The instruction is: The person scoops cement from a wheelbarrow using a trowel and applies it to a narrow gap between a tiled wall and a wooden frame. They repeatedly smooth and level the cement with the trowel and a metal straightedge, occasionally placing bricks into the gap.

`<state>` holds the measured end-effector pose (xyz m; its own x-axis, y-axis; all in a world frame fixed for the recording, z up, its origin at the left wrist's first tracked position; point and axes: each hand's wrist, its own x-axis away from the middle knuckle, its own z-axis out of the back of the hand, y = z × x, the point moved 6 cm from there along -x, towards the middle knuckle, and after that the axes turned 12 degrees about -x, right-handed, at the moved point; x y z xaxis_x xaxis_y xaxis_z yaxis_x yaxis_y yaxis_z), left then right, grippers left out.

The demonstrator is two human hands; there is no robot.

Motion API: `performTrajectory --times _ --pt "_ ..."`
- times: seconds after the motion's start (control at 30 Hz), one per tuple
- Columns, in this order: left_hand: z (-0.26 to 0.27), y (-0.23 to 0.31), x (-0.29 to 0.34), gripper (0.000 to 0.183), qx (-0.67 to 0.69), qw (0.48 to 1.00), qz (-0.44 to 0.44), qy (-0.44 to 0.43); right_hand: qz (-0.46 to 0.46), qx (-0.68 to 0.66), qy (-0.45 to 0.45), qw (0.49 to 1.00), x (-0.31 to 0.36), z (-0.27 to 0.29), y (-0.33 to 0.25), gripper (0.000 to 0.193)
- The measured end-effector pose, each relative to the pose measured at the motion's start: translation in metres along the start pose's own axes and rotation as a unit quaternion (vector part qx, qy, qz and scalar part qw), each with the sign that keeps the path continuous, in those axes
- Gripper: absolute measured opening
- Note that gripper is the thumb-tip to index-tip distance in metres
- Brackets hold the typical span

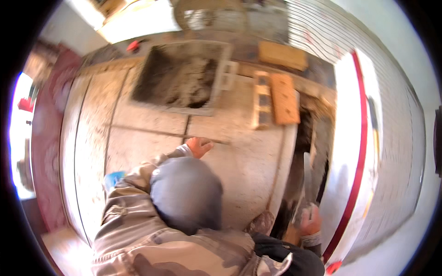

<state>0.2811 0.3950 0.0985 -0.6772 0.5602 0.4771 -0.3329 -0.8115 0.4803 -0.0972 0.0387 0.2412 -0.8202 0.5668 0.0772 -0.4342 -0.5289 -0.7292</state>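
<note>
My left hand (pixel 200 146), in an orange glove, lies with fingers spread on the pale stone floor slabs (pixel 152 119), right at a joint between two slabs. My right hand (pixel 309 222), also gloved in orange, grips a trowel (pixel 307 177) whose blade points up into a dark gap (pixel 317 138) between the slab edge and a white panel. A grey cap (pixel 186 193) and a camouflage jacket (pixel 138 234) fill the lower middle and hide the floor beneath.
A square tub of grey mortar (pixel 184 78) stands on the slabs ahead. To its right lie a pale block (pixel 261 99) and an orange board (pixel 284 99), with a wooden plank (pixel 282 55) beyond. A red-striped white panel (pixel 354 138) runs along the right. A blue object (pixel 113 177) sits left.
</note>
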Motion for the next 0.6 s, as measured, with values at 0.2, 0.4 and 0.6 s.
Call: performTrajectory --times 0.2,0.4,0.6 --pt "0.035 -0.133 0.013 0.069 -0.065 0.933 0.181 0.304 0.101 0.103 -0.153 0.978 -0.185 -0.052 -0.177 0.025" --pt "0.064 -0.177 -0.014 0.083 -0.087 0.859 0.253 0.437 0.205 0.216 -0.255 0.92 -0.309 -0.193 -0.319 0.036" --pt "0.059 -0.169 -0.026 0.083 -0.079 0.878 0.252 0.399 0.309 0.403 -0.279 0.815 -0.339 -0.332 -0.358 0.04"
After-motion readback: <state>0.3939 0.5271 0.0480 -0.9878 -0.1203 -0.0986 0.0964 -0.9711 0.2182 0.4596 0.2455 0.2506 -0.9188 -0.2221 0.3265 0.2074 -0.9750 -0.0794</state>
